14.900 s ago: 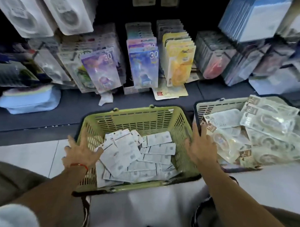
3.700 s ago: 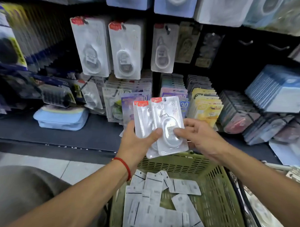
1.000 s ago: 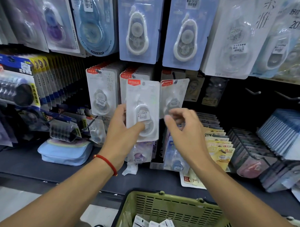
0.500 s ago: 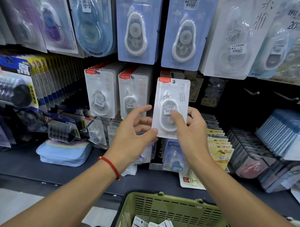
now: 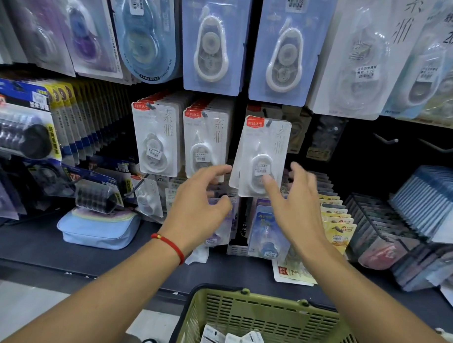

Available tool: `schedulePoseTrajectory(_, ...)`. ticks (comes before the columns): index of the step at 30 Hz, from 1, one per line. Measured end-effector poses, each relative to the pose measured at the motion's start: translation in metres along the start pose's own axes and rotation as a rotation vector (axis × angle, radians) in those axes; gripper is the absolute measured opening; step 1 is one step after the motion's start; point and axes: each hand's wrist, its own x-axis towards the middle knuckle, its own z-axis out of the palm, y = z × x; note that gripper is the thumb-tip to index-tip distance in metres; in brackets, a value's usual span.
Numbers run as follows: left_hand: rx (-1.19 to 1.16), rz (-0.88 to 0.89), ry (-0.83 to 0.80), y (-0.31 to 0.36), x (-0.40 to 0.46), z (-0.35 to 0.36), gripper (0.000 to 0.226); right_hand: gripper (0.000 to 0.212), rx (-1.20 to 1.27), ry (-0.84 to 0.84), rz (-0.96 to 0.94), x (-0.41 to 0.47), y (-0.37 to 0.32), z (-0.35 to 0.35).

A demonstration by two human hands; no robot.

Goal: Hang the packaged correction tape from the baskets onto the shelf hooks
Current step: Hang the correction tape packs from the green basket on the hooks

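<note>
A white correction tape pack with a red label (image 5: 262, 157) hangs slightly tilted on a shelf hook (image 5: 269, 122). To its left, two rows of the same packs (image 5: 157, 140) (image 5: 205, 145) hang on hooks. My left hand (image 5: 196, 208) hovers below and left of the hanging pack, fingers relaxed, holding nothing. My right hand (image 5: 293, 202) is just below and right of it, fingers spread; whether the index fingertip touches the pack's lower edge I cannot tell. The green basket (image 5: 241, 315) below holds several more packs (image 5: 229, 340) lying face down.
Larger blue and white correction tape packs (image 5: 212, 42) hang on the row above. Two bare hooks (image 5: 385, 138) stick out at the right. A light blue pouch (image 5: 97, 228) lies on the dark shelf (image 5: 38, 244). Boxed stock (image 5: 424, 201) fills the right side.
Both hands have let go of the pack, which now hangs on the hook. The hands have dropped slightly and opened.
</note>
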Motion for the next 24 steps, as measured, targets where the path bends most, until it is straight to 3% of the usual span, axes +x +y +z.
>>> schedulePoseTrajectory(3,0.263,0.116,0.062,-0.007,0.007,-0.007,0.059,0.059,-0.195,0.125,-0.358,-0.01,0.003,0.004)
schedulePoseTrajectory(6,0.391,0.169,0.084,-0.016,0.015,-0.01,0.065,0.055,-0.358,0.013,-0.603,-0.005,0.004,0.013)
schedulePoseTrajectory(16,0.51,0.191,-0.011,-0.04,0.02,-0.005,0.082,0.07,-0.694,-0.109,-0.449,0.068,0.002,0.058)
schedulePoseTrajectory(24,0.534,0.239,-0.046,-0.047,0.021,-0.008,0.08,0.075,-0.572,-0.285,-0.358,0.1,0.013,0.055)
